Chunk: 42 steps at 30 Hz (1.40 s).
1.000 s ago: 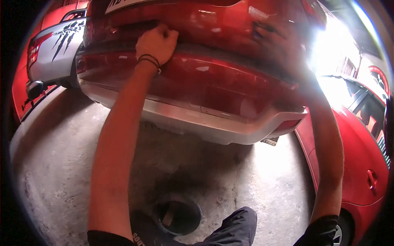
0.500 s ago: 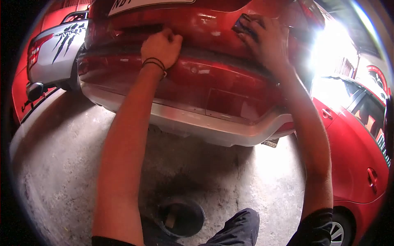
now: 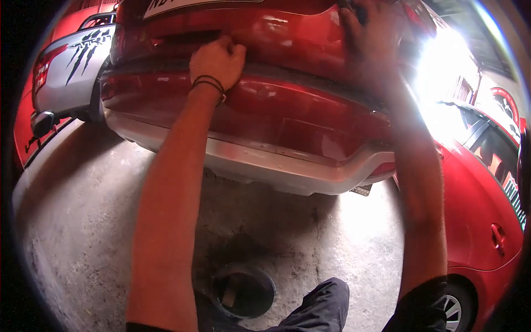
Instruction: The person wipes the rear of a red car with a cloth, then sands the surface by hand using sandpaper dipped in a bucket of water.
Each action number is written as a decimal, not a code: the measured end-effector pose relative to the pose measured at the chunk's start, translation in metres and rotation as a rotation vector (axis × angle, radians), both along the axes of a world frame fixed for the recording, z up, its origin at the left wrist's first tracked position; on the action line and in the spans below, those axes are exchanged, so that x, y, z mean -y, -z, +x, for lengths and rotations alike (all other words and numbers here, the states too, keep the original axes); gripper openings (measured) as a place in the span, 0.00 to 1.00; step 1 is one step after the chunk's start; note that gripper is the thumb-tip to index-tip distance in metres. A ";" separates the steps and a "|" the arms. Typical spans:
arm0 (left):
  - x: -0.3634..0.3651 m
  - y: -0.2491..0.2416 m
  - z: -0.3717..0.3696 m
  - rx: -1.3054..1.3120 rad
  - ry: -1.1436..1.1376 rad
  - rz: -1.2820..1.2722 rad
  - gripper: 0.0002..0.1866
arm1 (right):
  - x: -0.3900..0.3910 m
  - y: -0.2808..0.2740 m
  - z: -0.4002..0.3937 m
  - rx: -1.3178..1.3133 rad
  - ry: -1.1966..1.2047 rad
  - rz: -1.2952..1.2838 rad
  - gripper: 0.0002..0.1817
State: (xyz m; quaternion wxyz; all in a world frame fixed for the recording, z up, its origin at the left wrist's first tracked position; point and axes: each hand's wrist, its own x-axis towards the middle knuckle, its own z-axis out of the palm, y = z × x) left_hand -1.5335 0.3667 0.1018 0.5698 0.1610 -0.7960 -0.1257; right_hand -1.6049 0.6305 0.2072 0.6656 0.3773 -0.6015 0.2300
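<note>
The rear of a red car (image 3: pixel 298 119) fills the upper middle of the head view. My left hand (image 3: pixel 217 65) rests against it at the seam between tailgate and bumper, fingers curled in; whatever they hold, if anything, is hidden. Dark bands circle that wrist. At the upper right, my right hand (image 3: pixel 373 39) is smeared by motion and lies against the tailgate near the tail light. A small dark block (image 3: pixel 358 10) is in its fingers, partly cut off by the top of the picture.
Below the bumper, a dark round bucket (image 3: pixel 271 290) with something pale inside stands on the concrete floor (image 3: pixel 83 221) near my knee (image 3: pixel 326 299). A silver pickup (image 3: pixel 77 72) stands at left, another red car (image 3: pixel 470 205) at right. Bright light glares at the upper right.
My right hand has moved up and to the right across the tailgate with the dark block. The left hand stays where it was on the seam.
</note>
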 end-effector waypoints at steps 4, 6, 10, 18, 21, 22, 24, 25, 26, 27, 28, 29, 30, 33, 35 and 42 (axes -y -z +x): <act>0.000 -0.004 0.003 0.067 -0.012 0.008 0.25 | 0.016 0.030 -0.031 -0.130 0.255 0.221 0.19; 0.002 -0.003 0.001 0.030 -0.011 -0.013 0.24 | 0.003 0.018 -0.030 -0.147 0.319 0.258 0.19; 0.000 -0.001 0.004 -0.003 0.034 0.009 0.21 | 0.011 -0.003 -0.026 0.078 -0.722 -0.138 0.13; -0.002 0.003 -0.003 -0.054 -0.006 -0.010 0.20 | 0.002 0.042 -0.015 -0.228 0.244 0.300 0.19; -0.002 0.003 0.000 -0.101 0.010 -0.009 0.20 | -0.078 0.031 -0.092 -0.192 0.139 0.330 0.22; -0.003 0.005 0.000 -0.117 0.021 -0.008 0.21 | -0.079 0.030 -0.093 -0.217 0.149 0.349 0.23; -0.001 0.006 -0.003 -0.132 0.015 -0.012 0.21 | -0.071 0.027 -0.101 -0.318 0.223 0.413 0.22; 0.000 0.007 -0.005 -0.137 0.007 -0.014 0.21 | -0.049 0.028 -0.086 -0.342 0.231 0.427 0.22; 0.001 0.007 -0.006 -0.160 -0.004 -0.023 0.21 | -0.026 0.028 -0.071 -0.365 0.238 0.441 0.22; 0.002 0.008 -0.007 -0.178 -0.015 -0.035 0.21 | 0.009 0.032 -0.047 -0.333 0.191 0.421 0.22; 0.002 0.009 -0.009 -0.194 -0.023 -0.051 0.21 | 0.021 0.034 -0.032 -0.300 0.145 0.399 0.23; 0.002 0.009 -0.009 -0.202 -0.026 -0.071 0.21 | 0.012 0.033 -0.025 -0.344 0.168 0.411 0.20; 0.004 0.011 -0.010 -0.215 -0.026 -0.084 0.21 | 0.003 0.032 -0.018 -0.393 0.193 0.427 0.19; 0.007 0.011 -0.009 -0.186 -0.018 -0.080 0.24 | -0.038 0.032 -0.052 -0.054 -0.164 0.484 0.19; 0.006 0.009 -0.004 -0.140 -0.002 -0.055 0.26 | -0.051 0.030 -0.050 0.106 -0.278 0.530 0.20; 0.004 0.009 -0.009 -0.206 -0.015 -0.101 0.24 | -0.013 0.024 -0.014 -0.630 0.225 0.471 0.21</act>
